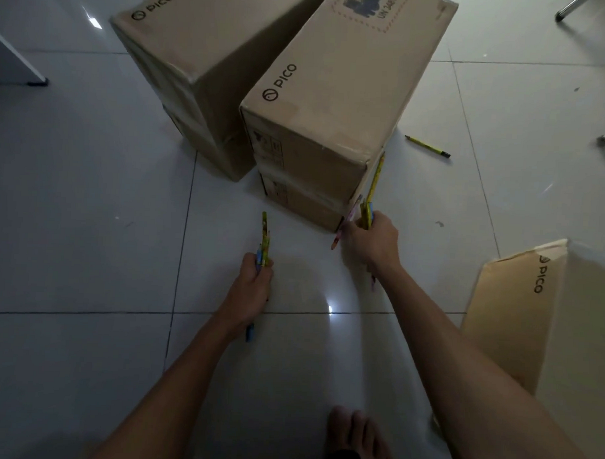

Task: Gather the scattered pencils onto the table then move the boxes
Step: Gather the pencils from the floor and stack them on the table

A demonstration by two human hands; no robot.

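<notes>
White tile floor (88,222). Left hand (249,286) and right hand (371,240) squeezing pencil bunches. Grab yellow pencil (427,146) beside middle box (333,103) next, gently.

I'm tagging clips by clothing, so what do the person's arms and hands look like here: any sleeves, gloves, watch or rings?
Both forearms are bare as far as the frame shows, with no sleeve in view. The left hand and right hand wear no gloves, and neither wrist carries a watch or band. No rings show, though the fingers are mostly curled out of view. The bare foot wears no shoe.
</notes>
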